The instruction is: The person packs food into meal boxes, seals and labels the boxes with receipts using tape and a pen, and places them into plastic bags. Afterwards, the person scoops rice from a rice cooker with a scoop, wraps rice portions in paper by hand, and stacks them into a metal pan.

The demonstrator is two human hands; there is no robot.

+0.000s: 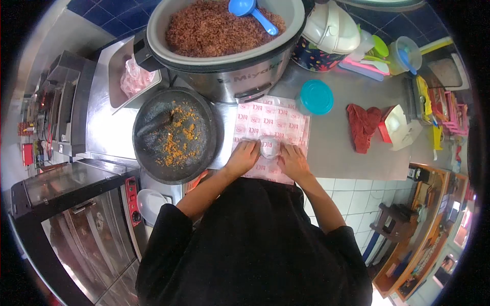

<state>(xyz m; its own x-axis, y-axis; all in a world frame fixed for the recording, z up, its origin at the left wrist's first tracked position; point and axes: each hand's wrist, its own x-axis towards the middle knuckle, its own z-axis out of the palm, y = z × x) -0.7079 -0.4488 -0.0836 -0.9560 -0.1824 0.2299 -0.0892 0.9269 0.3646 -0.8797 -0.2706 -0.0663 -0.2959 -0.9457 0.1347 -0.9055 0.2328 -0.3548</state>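
A small rounded bundle wrapped in pale printed paper (269,147) lies on a stack of pink-and-white printed wrapping paper (270,118). My left hand (245,157) is at the bundle's left side, its fingers closed on the paper there. On the opposite side, my right hand (293,160) has its fingers bent and pressed to the bundle's paper edge. What is inside the wrapping is hidden. Left of the paper sits a dark stone mortar (204,153) with crumbly orange paste and a stone pestle (155,124) in it.
Behind the paper stands a large cooker (240,76) of reddish-brown rice (209,30) with a blue scoop (255,13). A teal-lidded tub (316,97), a dark red cloth (363,127) and a small open box (393,125) lie rightward. A metal tray (117,76) holds plastic bags.
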